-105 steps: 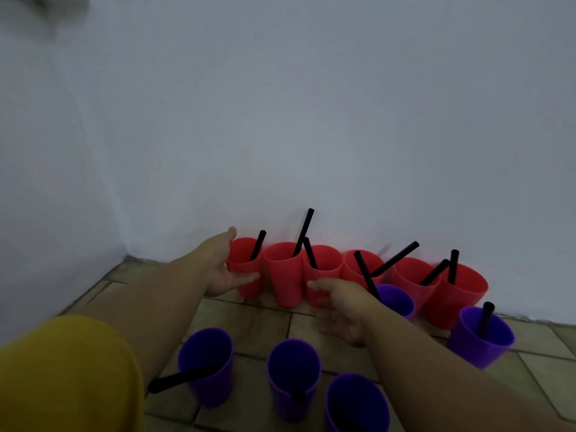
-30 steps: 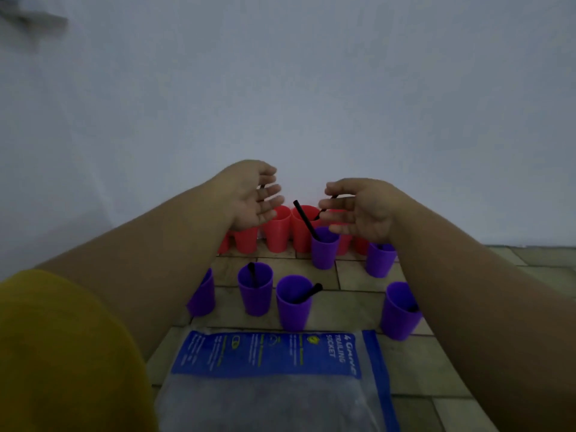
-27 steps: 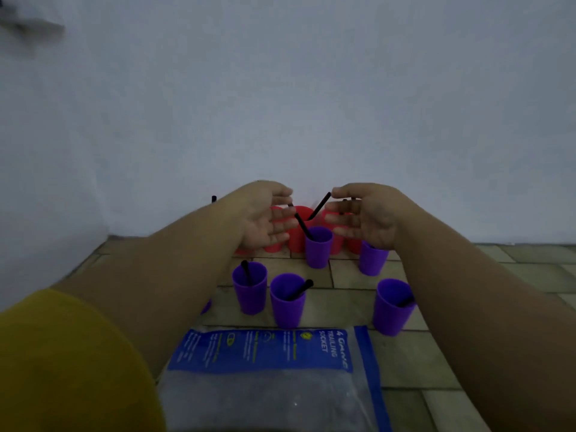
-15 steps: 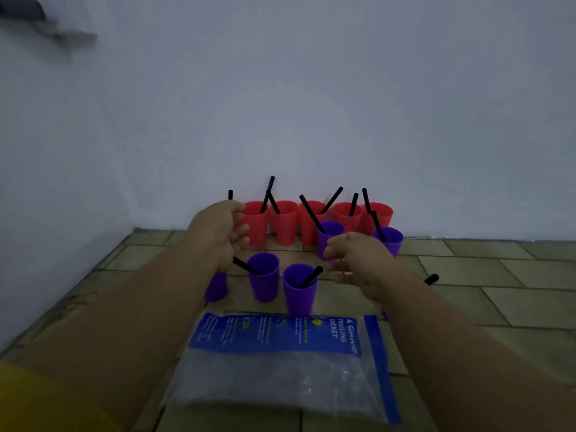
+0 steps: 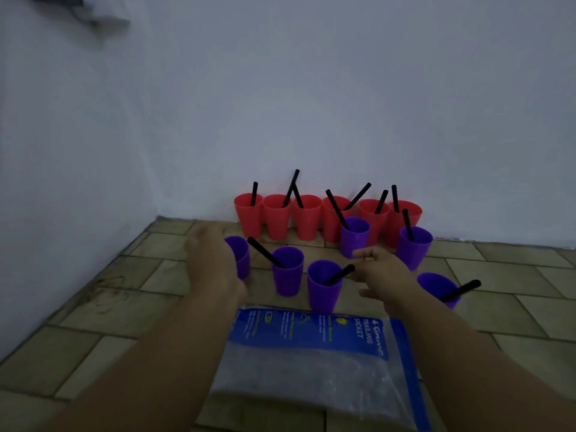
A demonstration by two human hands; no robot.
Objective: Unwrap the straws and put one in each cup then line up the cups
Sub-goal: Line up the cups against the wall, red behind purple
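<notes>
Purple cups (image 5: 288, 271): to be slid upright to 6 o'clock of red cups (image 5: 307, 221). Right hand (image 5: 381, 272) released; left hand (image 5: 212, 260) blurred, grip cannot be told.

Indoors, and a bare corner it was: two plain white walls (image 5: 311, 104) met over a floor (image 5: 162, 275) of worn, stained brick-laid tiles. Likely a room in a home. Red cups (image 5: 307, 222) and purple cups (image 5: 287, 275) stood straight on the tiles, beside a shop bag (image 5: 311, 357) printed "trailing socket". A blurred dark fixture (image 5: 93, 18) sat high on the wall.
</notes>
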